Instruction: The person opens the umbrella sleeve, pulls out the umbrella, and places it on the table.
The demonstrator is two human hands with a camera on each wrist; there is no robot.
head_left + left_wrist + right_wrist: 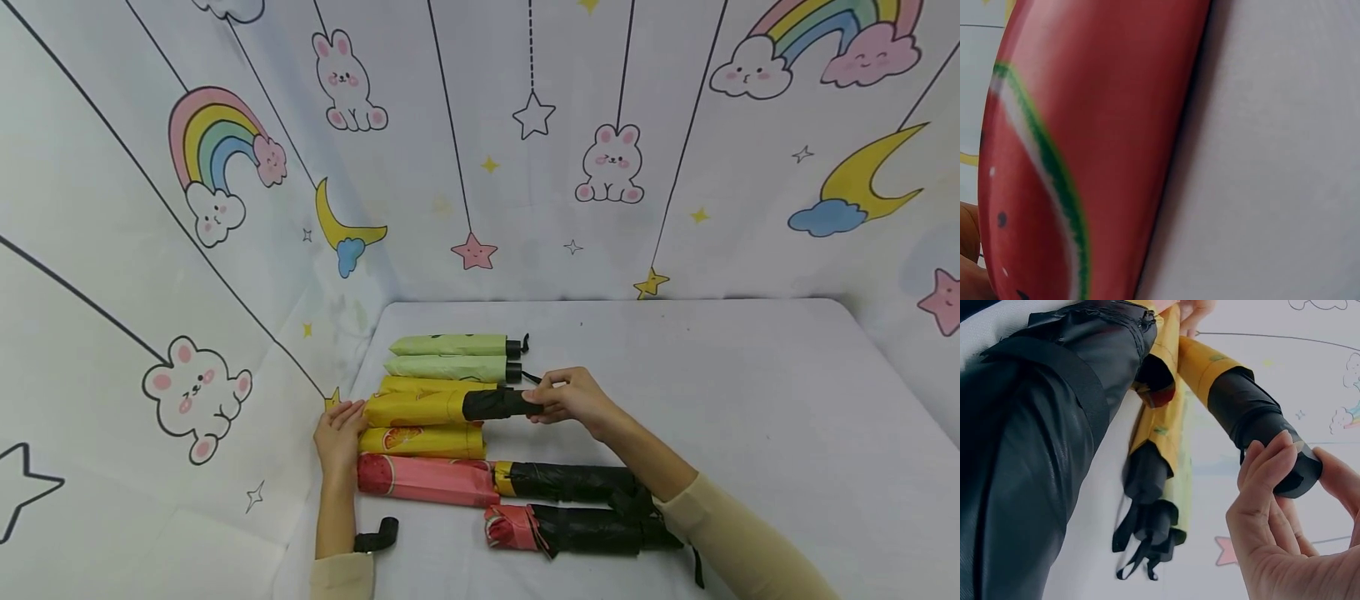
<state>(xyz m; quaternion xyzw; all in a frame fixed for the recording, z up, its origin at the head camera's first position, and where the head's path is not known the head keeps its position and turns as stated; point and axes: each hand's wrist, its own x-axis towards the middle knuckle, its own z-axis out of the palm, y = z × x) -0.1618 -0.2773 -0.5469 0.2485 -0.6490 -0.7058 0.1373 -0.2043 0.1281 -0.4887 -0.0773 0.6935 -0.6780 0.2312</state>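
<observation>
My right hand (573, 396) pinches the black end of a folded umbrella (491, 404), thumb on one side and fingers on the other in the right wrist view. A yellow sleeve (416, 408) covers the umbrella's left part. At the sleeve's far left end, my left hand (339, 433) grips with its fingertips. The held umbrella overlaps a yellow sleeve with an orange-slice print (423, 442) below it and another yellow one (435, 383) above it. A pink sleeve with a watermelon print (427, 479) lies under them and fills much of the left wrist view (1116, 125).
Two light green sleeved umbrellas (450, 367) with black ends lie farther back. Near my right forearm are a black folded umbrella with a yellow end (570, 482) and one with a red-pink end (592, 529). A patterned cloth wall (420, 167) rises behind the white table (675, 358).
</observation>
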